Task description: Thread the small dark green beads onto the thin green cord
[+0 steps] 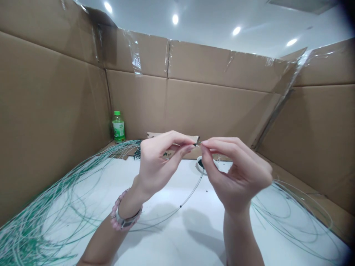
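My left hand [159,162] is closed, thumb and forefinger pinching a small dark piece [195,144]. Just right of it, my right hand [235,166] pinches a thin wire [198,146] end at the same piece; the fingertips of both hands nearly meet. The exact kind of the dark piece is too small to tell. Below the hands, a thin pale cable [194,190] curves down to the left, with a small black bead-like piece [181,206] on it. Behind my right fingers stands a white bowl [198,168] with dark green bits inside, partly hidden.
Many green and white wires [69,177] lie along the left side, their dark ends bunched at the back. More loose wires [288,221] curl at the right. A green bottle [118,127] stands in the back left corner. Cardboard walls [222,107] enclose the white table [166,244].
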`<state>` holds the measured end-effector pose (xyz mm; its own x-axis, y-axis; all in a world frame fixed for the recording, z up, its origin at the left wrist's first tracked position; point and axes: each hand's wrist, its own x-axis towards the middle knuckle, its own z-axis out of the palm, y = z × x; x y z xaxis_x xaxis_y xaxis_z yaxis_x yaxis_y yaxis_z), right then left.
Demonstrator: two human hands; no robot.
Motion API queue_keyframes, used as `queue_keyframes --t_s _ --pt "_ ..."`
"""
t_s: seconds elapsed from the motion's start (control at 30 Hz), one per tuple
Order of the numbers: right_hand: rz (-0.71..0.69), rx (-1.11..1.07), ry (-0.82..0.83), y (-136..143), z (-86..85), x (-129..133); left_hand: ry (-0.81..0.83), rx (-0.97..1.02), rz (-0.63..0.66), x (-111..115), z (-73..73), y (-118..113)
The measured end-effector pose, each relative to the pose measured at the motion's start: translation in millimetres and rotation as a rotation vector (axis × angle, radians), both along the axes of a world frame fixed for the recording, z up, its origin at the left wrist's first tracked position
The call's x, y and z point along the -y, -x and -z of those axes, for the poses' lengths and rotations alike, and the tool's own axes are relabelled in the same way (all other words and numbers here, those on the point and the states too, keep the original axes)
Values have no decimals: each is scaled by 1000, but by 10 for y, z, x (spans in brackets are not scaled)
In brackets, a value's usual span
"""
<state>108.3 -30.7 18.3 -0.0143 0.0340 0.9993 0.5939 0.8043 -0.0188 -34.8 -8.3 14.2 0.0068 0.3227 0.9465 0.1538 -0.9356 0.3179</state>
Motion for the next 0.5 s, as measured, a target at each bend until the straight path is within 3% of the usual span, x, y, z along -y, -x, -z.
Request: queue_keyframes --t_s 0.2,0.5 --pt "117 58 -14 -8 -21 37 3 -32 -17 -4 4 -8" --pt "118 102 25 -17 -34 21 -23 -84 -59 -8 14 -5"
